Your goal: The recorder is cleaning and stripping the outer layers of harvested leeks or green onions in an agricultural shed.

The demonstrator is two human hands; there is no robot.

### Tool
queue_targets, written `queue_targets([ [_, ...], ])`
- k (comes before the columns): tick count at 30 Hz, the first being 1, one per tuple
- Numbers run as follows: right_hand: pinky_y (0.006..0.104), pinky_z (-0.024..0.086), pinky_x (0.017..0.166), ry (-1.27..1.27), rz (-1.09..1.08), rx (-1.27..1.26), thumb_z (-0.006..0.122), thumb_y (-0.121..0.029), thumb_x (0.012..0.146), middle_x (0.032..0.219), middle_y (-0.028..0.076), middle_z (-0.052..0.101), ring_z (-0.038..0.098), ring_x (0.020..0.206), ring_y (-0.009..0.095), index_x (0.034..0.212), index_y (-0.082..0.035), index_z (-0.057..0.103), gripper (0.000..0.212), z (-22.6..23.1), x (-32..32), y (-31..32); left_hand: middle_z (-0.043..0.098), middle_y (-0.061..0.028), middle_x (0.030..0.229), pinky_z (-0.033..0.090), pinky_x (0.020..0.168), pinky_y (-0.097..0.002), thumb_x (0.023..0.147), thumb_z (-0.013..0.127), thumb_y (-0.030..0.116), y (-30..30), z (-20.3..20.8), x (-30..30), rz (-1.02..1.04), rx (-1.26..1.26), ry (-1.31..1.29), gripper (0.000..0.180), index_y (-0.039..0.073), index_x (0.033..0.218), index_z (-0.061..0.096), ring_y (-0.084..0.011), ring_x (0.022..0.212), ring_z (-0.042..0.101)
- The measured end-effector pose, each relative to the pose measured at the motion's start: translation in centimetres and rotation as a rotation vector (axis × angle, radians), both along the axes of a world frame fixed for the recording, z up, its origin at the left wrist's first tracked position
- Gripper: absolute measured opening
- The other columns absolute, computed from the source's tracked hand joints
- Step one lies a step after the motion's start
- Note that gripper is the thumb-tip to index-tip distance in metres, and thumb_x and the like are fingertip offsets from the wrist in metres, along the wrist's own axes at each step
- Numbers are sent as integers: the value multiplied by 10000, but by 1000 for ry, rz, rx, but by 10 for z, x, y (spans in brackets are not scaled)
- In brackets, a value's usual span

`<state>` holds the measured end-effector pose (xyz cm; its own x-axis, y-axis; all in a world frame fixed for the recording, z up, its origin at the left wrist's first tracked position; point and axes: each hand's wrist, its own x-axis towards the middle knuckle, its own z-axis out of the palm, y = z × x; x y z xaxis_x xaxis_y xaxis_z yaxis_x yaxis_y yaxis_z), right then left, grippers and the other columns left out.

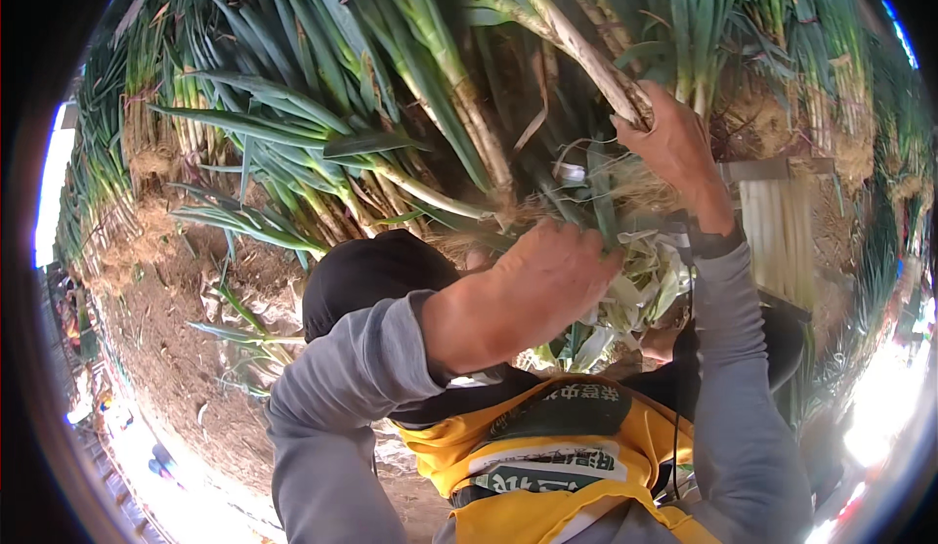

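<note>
We grip a long green onion stalk with a pale, soil-streaked white base (pixel 576 51) in our right hand (pixel 674 148), fingers closed around it just above the roots, up against the heaped green onions (pixel 322 134). Our left hand (pixel 532 285) curls shut over a bunch of pale green and white leaves (pixel 640 285) above our yellow apron (pixel 547 466). Brown soil (pixel 166 339) lies at left.
</note>
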<state>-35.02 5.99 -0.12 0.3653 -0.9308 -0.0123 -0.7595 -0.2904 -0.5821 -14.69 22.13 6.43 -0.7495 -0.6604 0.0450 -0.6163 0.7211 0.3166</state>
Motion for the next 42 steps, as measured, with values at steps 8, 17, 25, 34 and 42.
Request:
queue_targets([
  [8,518,491,856,101,-98,261,670,-582,903,1072,296,666,662,994,467,1146,37,558,673,-68,-43,41,606,-112,953,514,755,-398,879,663,151,-13,-1,-17,-104,107,-87,479,29,1333,571,-273,890,636],
  [17,273,371,571,-386,-202,332,681,-454,956,688,-16,520,491,654,68,865,-26,655,439,33,-72,50,625,-159,1148,546,816,-371,1036,557,349,-87,-9,-30,599,637,906,477,-29,1327,541,-246,951,659],
  [25,256,298,547,-652,-395,255,650,-364,969,642,-29,460,388,580,59,861,-16,647,364,152,-138,177,569,-273,1228,555,1000,-419,1026,507,538,-103,-25,-64,822,1206,1508,750,-113,1377,384,-318,1079,636],
  [34,328,482,558,-297,-189,93,632,-317,1000,915,101,682,624,692,156,1160,20,647,374,35,-148,221,646,-75,1219,519,980,-433,975,690,202,-132,48,-75,250,972,1860,371,71,1290,545,-235,1085,639],
  [42,277,512,588,-611,-156,-3,712,-198,947,891,71,676,646,669,127,1248,-24,657,352,107,-47,103,649,-69,1196,570,871,-407,989,668,193,-116,58,-76,278,796,1794,360,43,1296,555,-216,1052,659],
])
